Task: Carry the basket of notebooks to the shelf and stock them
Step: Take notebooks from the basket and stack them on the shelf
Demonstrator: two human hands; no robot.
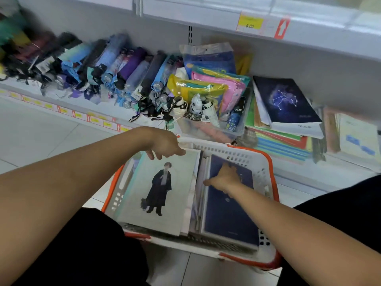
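The white basket (260,162) with its orange rim sits on the floor between the person's knees, just in front of the low shelf (288,174). Inside it, notebooks lie in two stacks. The left hand (165,144) reaches over the pale notebook (175,182) printed with a dark-coated figure, fingers loosely curled at its far edge, not clamped on it. The right hand (223,177) rests on the navy notebook (228,213) beside it; whether it grips, I cannot tell. Beyond the basket, a constellation notebook (285,100) tops a shelf pile, with folded umbrellas (115,69) further left.
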